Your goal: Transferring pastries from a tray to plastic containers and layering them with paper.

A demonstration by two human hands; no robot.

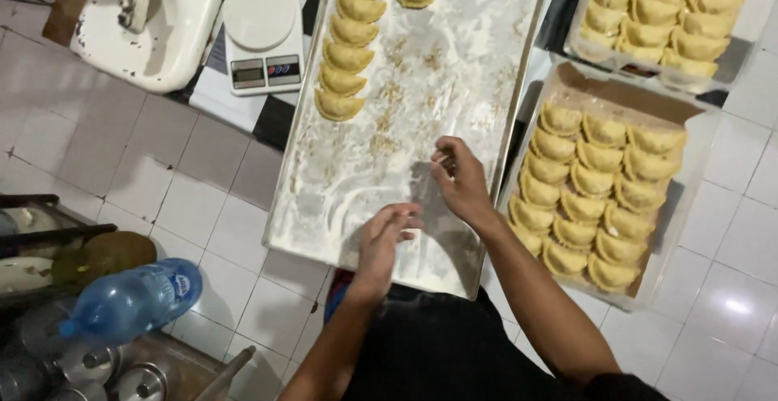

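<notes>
Both hands, left hand point(387, 235) and right hand point(459, 176), hover half open and empty over the floury tray point(454, 85) (raw pastries point(344, 44) sit at eleven o'clock). I think they spread flour; go gently.

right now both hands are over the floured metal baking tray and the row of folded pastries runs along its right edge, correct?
Not quite: the head view shows the folded pastries along the left edge of the floured metal baking tray. Both the left hand and right hand are over it.

Golden-yellow pastries point(347, 57), silvery white-floured tray point(454, 61), blue bottle point(134, 300)
</notes>
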